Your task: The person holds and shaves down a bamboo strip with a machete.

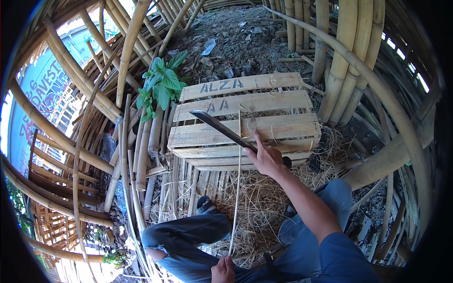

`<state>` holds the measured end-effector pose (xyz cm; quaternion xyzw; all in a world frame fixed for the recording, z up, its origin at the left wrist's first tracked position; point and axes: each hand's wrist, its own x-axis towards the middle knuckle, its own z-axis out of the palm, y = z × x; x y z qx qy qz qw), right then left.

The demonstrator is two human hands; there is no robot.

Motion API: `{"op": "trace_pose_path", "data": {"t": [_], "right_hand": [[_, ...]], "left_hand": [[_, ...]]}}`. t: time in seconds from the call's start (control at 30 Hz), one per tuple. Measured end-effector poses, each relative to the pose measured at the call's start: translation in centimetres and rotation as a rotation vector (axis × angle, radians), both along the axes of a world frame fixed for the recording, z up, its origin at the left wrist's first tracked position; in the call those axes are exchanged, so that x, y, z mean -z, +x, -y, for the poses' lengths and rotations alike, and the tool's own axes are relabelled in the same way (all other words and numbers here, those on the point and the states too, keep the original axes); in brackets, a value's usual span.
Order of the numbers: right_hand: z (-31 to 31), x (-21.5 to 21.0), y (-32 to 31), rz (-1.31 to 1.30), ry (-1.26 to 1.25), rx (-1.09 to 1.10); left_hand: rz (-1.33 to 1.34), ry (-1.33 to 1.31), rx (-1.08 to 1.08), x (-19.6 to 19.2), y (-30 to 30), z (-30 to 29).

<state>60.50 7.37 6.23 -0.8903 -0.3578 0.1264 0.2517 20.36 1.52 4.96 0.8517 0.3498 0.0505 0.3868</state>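
My left hand (pixel 222 271), at the lower edge between my knees, is closed around the near end of a thin pale bamboo strip (pixel 237 193). The strip runs away from me, and its far end lies over a slatted wooden crate (pixel 288 121). My right hand (pixel 266 159) grips a machete (pixel 218 126) by its handle above the crate's near edge. Its dark blade points to the far left and crosses over the strip. My right index finger stretches toward the crate's top slat; whether it touches the wood I cannot tell.
Straw-like shavings (pixel 269 203) cover the ground around my sandalled feet. Bamboo poles (pixel 141 155) and a leafy green plant (pixel 165 80) stand left of the crate. Thick upright bamboo (pixel 351 56) rises at the right. Behind the crate lies rubble-strewn soil (pixel 222 42).
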Motion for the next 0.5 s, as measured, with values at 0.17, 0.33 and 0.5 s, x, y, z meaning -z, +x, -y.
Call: {"op": "trace_pose_path", "data": {"t": [0.17,0.33,0.5], "right_hand": [[0.0,0.3,-0.3,0.027,0.005,0.001],[-0.6,0.0,0.0,0.003,0.048,0.02],[-0.1,-1.5,-0.2,-0.014,-0.02,0.027]], "left_hand": [[0.068,-0.061,-0.062,-0.2,-0.3,0.2],[-0.09,0.172,0.053,4.7,-7.4,3.9],[-0.277,-0.179,-0.267,3.4,-10.9,5.0]]}}
